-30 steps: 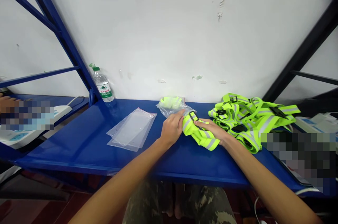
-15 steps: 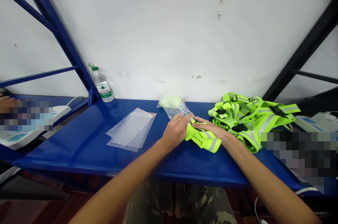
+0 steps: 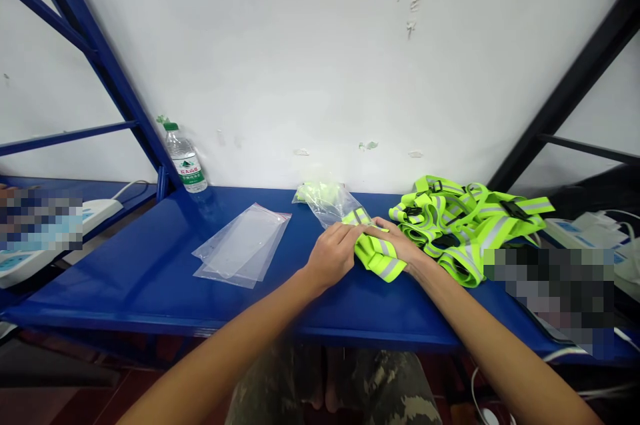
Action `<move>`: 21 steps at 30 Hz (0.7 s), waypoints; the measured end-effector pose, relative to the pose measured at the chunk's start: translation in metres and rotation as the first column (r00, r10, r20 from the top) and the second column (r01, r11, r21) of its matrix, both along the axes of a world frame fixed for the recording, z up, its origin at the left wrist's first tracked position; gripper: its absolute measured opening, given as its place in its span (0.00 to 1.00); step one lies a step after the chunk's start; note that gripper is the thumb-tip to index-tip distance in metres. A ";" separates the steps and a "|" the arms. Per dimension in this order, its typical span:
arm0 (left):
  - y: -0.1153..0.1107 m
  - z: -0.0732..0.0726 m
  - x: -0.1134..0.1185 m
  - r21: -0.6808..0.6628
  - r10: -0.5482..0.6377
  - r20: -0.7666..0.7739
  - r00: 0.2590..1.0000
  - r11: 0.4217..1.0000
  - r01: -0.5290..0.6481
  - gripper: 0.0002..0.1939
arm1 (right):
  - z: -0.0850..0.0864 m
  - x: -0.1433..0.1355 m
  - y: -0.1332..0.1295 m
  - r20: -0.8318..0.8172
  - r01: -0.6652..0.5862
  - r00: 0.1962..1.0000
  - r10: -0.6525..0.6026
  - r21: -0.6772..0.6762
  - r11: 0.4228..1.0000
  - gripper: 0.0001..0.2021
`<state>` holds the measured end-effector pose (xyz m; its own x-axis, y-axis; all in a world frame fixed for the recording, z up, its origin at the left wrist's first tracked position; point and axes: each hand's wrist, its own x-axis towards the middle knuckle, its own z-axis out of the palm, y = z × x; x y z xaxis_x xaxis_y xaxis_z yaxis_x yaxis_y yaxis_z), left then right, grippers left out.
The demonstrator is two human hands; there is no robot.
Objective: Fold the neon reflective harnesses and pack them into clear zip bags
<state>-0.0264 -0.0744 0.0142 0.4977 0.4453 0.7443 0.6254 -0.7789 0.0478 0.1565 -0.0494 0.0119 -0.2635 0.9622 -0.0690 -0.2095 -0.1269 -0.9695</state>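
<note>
My left hand (image 3: 334, 253) is closed at the near end of a clear plastic bag (image 3: 327, 208), its fingertips against a folded neon yellow reflective vest (image 3: 381, 257) with silver bands. Behind and to the right of the vest, my right hand (image 3: 399, 241) wraps round it; some of its fingers are hidden. One end of the vest lies at the bag's mouth, beyond my left fingers, apparently inside the film. Beyond that bag, against the wall, sits another neon yellow bundle (image 3: 317, 191), seen hazily through plastic. Two flat clear bags (image 3: 245, 245) overlap on the blue table left of my hands.
A tangled pile of neon reflective vests (image 3: 465, 225) with black buckles covers the table's right part. At the back left stands a water bottle (image 3: 187, 161) by the blue frame. White power strips (image 3: 100, 211) and cables flank both sides. The blue table (image 3: 150, 265) meets the wall.
The front end of the vest has moved forward past my left fingers to the bag's mouth. My right hand has shifted slightly left with it. The whole view has turned a little.
</note>
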 end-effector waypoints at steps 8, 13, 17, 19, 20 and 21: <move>-0.006 0.002 0.004 0.033 -0.008 -0.102 0.995 0.999 0.011 0.21 | -0.003 -0.010 0.004 0.145 0.192 0.968 -0.203 0.088 0.978 0.20; -0.005 0.006 0.004 -0.102 -0.069 -0.151 0.986 0.993 0.054 0.14 | -0.004 -0.011 0.004 0.160 0.247 0.956 -0.245 0.003 0.969 0.19; 0.002 -0.004 0.004 -0.138 -0.025 0.031 0.999 0.990 0.029 0.13 | 0.007 -0.009 -0.003 0.048 0.145 0.989 -0.141 -0.100 0.984 0.20; 0.006 -0.007 0.003 -0.173 -0.014 0.120 0.993 0.984 0.035 0.11 | 0.010 -0.006 -0.007 -0.031 0.060 0.997 -0.064 -0.107 0.992 0.20; 0.007 -0.008 0.003 -0.200 -0.008 0.163 0.987 0.979 0.041 0.12 | 0.011 -0.005 -0.008 -0.060 0.024 0.998 -0.030 -0.098 0.995 0.20; 0.008 -0.009 0.003 -0.231 0.002 0.199 0.980 0.972 0.045 0.15 | 0.011 -0.005 -0.009 -0.079 -0.003 0.997 -0.003 -0.086 0.996 0.20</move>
<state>-0.0235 -0.0667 0.0055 0.3633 0.6090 0.7051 0.5683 -0.7446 0.3503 0.1518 -0.0585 0.0233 -0.2713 0.9536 -0.1307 -0.2849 -0.2093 -0.9354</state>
